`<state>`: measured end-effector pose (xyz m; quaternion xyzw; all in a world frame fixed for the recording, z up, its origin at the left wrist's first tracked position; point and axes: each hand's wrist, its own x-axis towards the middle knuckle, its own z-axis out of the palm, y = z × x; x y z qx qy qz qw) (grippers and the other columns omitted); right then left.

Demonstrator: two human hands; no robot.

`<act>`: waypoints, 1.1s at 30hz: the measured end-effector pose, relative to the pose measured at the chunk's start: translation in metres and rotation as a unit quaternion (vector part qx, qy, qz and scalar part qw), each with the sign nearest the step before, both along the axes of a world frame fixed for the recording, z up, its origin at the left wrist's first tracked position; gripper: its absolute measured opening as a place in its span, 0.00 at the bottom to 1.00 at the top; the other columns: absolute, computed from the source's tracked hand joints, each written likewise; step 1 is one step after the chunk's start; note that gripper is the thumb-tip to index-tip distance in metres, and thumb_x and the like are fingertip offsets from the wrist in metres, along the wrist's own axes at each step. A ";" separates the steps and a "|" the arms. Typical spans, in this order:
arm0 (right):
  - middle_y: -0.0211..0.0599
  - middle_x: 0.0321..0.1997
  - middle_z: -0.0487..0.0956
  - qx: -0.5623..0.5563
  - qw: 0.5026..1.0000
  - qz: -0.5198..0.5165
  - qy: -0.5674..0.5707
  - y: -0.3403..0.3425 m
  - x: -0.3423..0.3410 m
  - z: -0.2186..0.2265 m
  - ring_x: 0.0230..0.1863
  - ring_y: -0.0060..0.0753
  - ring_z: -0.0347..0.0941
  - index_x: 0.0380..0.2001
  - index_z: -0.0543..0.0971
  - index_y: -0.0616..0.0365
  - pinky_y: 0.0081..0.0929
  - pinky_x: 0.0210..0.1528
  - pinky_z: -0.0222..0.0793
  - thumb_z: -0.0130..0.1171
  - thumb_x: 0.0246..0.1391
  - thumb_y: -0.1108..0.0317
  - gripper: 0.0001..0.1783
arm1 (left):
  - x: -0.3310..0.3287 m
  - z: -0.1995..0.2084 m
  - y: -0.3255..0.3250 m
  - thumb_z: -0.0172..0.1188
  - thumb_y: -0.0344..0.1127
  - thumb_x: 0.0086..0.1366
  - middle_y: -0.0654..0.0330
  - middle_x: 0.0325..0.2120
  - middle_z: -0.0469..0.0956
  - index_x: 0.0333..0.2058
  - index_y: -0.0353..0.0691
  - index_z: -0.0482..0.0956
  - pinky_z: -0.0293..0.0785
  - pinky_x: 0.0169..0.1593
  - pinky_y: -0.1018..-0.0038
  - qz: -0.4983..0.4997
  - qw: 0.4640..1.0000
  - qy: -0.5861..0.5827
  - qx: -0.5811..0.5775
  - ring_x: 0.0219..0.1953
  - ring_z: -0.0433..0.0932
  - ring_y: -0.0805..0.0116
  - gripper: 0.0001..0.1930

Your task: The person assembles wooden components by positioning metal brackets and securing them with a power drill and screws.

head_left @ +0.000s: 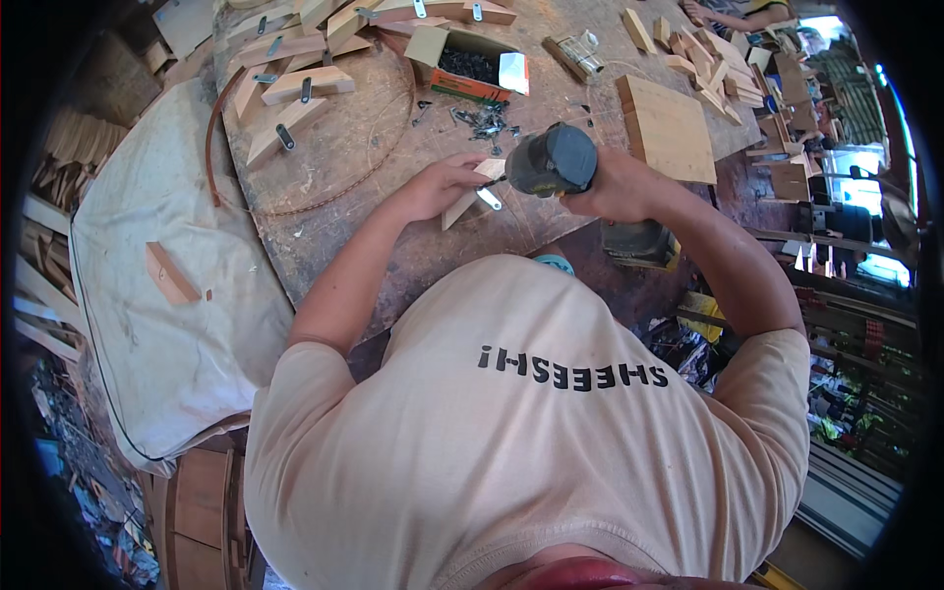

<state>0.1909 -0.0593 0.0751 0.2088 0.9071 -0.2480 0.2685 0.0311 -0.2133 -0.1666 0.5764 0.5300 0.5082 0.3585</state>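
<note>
My right hand [612,185] is wrapped round the handle of a dark cordless drill [553,160]. Its bit points left at a small wooden block [458,209] on the workbench near its front edge. A small silver metal plate [489,200] with a hole shows against that block, just below the bit. With its fingers closed on the block's far end, my left hand [444,187] steadies it. Whether the bit touches a screw there is too small to tell. Just beyond lies a loose pile of dark screws [484,122].
An open carton [462,84] of dark screws stands farther back on the workbench [344,221]. Wooden pieces with metal plates [307,87] pile up at the far left. A square board [667,130] lies right. A cord [379,162] curves across the top. Another person's hand [696,14] shows far right.
</note>
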 end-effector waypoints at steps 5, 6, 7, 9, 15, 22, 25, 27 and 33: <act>0.47 0.37 0.80 0.015 0.998 0.058 0.017 0.001 0.007 -0.006 0.40 0.46 0.76 0.45 0.75 0.55 0.37 0.44 0.71 0.63 0.42 0.60 0.24 | 0.002 0.012 0.004 0.54 0.25 0.59 0.54 0.56 0.68 0.52 0.35 0.73 0.59 0.62 0.70 -0.053 0.979 -0.192 -0.041 0.60 0.65 0.62 0.20; 0.47 0.38 0.80 0.035 0.996 0.076 0.041 0.001 0.012 -0.018 0.41 0.47 0.77 0.44 0.75 0.54 0.38 0.44 0.71 0.63 0.42 0.60 0.23 | 0.007 0.021 0.005 0.54 0.28 0.59 0.55 0.57 0.67 0.55 0.35 0.70 0.57 0.64 0.70 -0.085 0.908 -0.393 -0.118 0.61 0.64 0.64 0.23; 0.50 0.37 0.80 0.021 0.995 0.084 0.050 0.009 0.017 -0.036 0.41 0.50 0.76 0.41 0.77 0.55 0.40 0.44 0.72 0.63 0.39 0.56 0.24 | 0.010 0.021 0.005 0.54 0.32 0.59 0.56 0.56 0.67 0.57 0.34 0.67 0.56 0.64 0.70 -0.076 0.902 -0.405 -0.128 0.60 0.64 0.65 0.26; 0.53 0.36 0.80 0.006 0.995 0.088 0.039 0.017 0.016 -0.046 0.40 0.54 0.77 0.35 0.80 0.56 0.42 0.43 0.72 0.63 0.35 0.54 0.23 | 0.013 0.028 -0.001 0.54 0.28 0.62 0.56 0.52 0.72 0.55 0.31 0.69 0.62 0.60 0.71 -0.032 0.920 -0.374 -0.116 0.56 0.69 0.66 0.22; 0.52 0.33 0.80 0.033 0.998 0.045 0.010 0.008 0.008 -0.020 0.38 0.52 0.77 0.32 0.80 0.60 0.40 0.41 0.73 0.64 0.34 0.57 0.21 | 0.001 0.000 0.004 0.52 0.17 0.57 0.50 0.57 0.67 0.50 0.37 0.75 0.61 0.62 0.70 -0.027 1.000 0.007 0.009 0.60 0.66 0.58 0.21; 0.54 0.32 0.80 -0.001 0.999 0.043 -0.017 0.003 -0.001 -0.008 0.38 0.52 0.77 0.30 0.79 0.63 0.41 0.41 0.72 0.64 0.36 0.59 0.19 | 0.022 0.074 0.010 0.61 0.40 0.58 0.49 0.55 0.69 0.52 0.33 0.71 0.57 0.64 0.66 0.149 0.976 -0.133 0.089 0.61 0.64 0.55 0.25; 0.54 0.32 0.80 -0.008 0.999 0.033 -0.034 0.005 0.000 -0.014 0.38 0.52 0.77 0.31 0.79 0.63 0.41 0.41 0.72 0.64 0.36 0.58 0.20 | 0.038 0.127 0.014 0.64 0.54 0.54 0.47 0.54 0.70 0.52 0.33 0.71 0.58 0.63 0.63 0.127 0.964 -0.075 0.222 0.60 0.66 0.54 0.34; 0.53 0.32 0.80 -0.005 0.998 0.033 -0.048 0.001 -0.002 -0.006 0.38 0.52 0.77 0.32 0.79 0.62 0.41 0.40 0.72 0.64 0.37 0.58 0.20 | 0.046 0.145 0.016 0.66 0.59 0.50 0.46 0.50 0.73 0.50 0.33 0.73 0.65 0.58 0.63 0.120 0.962 -0.049 0.239 0.54 0.72 0.51 0.37; 0.53 0.34 0.80 -0.019 0.996 0.064 -0.059 -0.007 -0.009 -0.004 0.39 0.53 0.77 0.36 0.77 0.58 0.41 0.42 0.72 0.65 0.37 0.56 0.22 | 0.055 0.153 0.021 0.63 0.50 0.51 0.50 0.32 0.78 0.40 0.34 0.76 0.73 0.40 0.64 0.191 0.955 -0.041 0.225 0.34 0.78 0.51 0.25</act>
